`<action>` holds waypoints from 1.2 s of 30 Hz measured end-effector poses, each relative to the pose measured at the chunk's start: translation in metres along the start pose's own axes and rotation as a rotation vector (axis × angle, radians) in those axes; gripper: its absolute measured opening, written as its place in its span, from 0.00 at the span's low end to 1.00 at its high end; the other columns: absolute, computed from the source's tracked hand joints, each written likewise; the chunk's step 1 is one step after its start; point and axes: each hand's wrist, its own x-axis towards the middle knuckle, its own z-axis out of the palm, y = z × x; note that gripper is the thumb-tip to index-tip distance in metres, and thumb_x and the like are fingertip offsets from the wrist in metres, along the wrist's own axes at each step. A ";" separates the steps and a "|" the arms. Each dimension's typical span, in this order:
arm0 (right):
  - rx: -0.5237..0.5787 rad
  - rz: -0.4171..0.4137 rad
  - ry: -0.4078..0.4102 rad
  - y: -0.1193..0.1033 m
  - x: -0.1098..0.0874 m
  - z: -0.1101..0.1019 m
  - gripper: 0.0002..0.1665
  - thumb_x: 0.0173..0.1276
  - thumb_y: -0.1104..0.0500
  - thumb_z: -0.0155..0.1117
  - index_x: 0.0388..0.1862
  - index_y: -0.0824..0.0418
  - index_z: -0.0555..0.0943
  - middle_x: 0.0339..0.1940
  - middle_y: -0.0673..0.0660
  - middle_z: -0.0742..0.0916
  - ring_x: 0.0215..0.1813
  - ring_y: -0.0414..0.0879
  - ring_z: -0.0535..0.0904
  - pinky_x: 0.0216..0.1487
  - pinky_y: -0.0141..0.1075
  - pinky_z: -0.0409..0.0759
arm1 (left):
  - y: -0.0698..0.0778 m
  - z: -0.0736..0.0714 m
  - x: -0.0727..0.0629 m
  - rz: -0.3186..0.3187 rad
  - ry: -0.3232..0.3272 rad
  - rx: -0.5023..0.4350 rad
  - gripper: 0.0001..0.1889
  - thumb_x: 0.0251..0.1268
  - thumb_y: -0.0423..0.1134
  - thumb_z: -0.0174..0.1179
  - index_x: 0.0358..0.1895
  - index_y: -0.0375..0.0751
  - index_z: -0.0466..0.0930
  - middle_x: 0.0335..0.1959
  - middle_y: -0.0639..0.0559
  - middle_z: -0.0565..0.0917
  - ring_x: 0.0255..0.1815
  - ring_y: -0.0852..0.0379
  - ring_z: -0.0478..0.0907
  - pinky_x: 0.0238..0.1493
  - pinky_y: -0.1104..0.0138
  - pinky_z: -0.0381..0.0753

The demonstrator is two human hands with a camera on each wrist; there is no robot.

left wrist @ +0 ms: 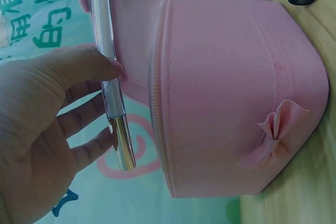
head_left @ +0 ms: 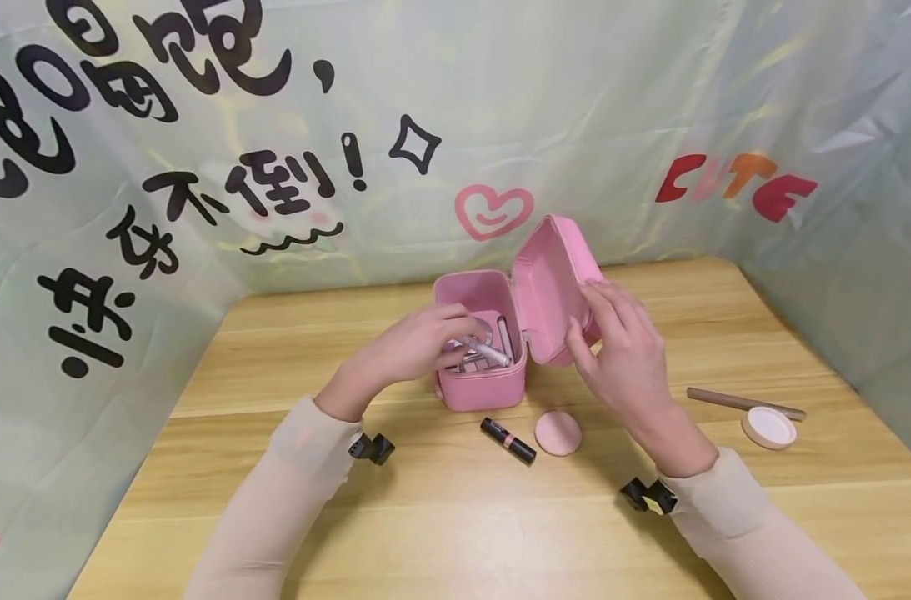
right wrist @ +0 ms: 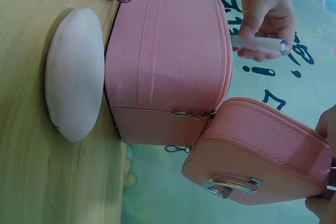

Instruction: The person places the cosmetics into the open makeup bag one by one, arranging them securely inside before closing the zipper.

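Observation:
A pink cosmetic case (head_left: 485, 392) stands on the table with its lid (head_left: 551, 292) swung up to the right. Over its mouth, my left hand (head_left: 425, 340) pinches a slim lip gloss tube (left wrist: 112, 85), clear-walled with a gold end, between thumb and fingers. My right hand (head_left: 626, 350) grips the lid's free edge. Inside the case lie another slim tube (head_left: 504, 337) and other small items, partly hidden by the left hand. A pink bow (left wrist: 273, 137) decorates one side, seen in the left wrist view.
In front of the case lie a black lipstick (head_left: 508, 441) and a round pink sponge puff (head_left: 558, 432). Farther right are a brown stick (head_left: 743, 402) and a small round white-topped item (head_left: 770, 427). A printed cloth backdrop (head_left: 590, 108) rises behind the table.

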 end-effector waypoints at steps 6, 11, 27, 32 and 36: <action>0.004 -0.004 -0.003 -0.001 0.002 0.001 0.25 0.66 0.55 0.56 0.56 0.69 0.80 0.56 0.65 0.82 0.58 0.61 0.77 0.58 0.57 0.76 | -0.011 0.002 0.009 -0.039 -0.059 -0.010 0.11 0.59 0.28 0.66 0.44 0.43 0.83 0.40 0.54 0.80 0.42 0.59 0.76 0.47 0.68 0.78; 0.007 0.000 0.001 -0.001 0.003 0.001 0.25 0.66 0.55 0.56 0.56 0.69 0.80 0.56 0.65 0.82 0.59 0.61 0.77 0.58 0.57 0.76 | -0.017 0.003 0.021 -0.085 -0.129 -0.005 0.10 0.60 0.28 0.65 0.44 0.44 0.83 0.40 0.54 0.81 0.45 0.58 0.76 0.50 0.67 0.77; 0.006 -0.002 0.004 0.000 0.002 0.001 0.25 0.65 0.55 0.57 0.56 0.69 0.80 0.56 0.65 0.83 0.59 0.61 0.77 0.58 0.57 0.76 | -0.035 0.025 0.045 -0.135 -0.285 0.060 0.08 0.61 0.31 0.66 0.41 0.47 0.83 0.38 0.56 0.80 0.43 0.59 0.77 0.49 0.66 0.77; 0.005 0.001 0.003 0.000 0.001 0.001 0.25 0.65 0.55 0.57 0.56 0.69 0.80 0.56 0.65 0.83 0.59 0.61 0.77 0.58 0.57 0.76 | -0.041 0.032 0.051 -0.164 -0.352 0.084 0.09 0.60 0.30 0.66 0.40 0.48 0.83 0.38 0.56 0.79 0.42 0.59 0.77 0.47 0.65 0.78; 0.007 0.004 0.007 0.001 -0.001 0.001 0.25 0.66 0.55 0.56 0.56 0.69 0.80 0.56 0.65 0.83 0.59 0.61 0.77 0.58 0.57 0.76 | -0.046 0.040 0.055 -0.171 -0.401 0.103 0.09 0.59 0.29 0.65 0.39 0.47 0.82 0.39 0.55 0.80 0.44 0.59 0.78 0.48 0.65 0.79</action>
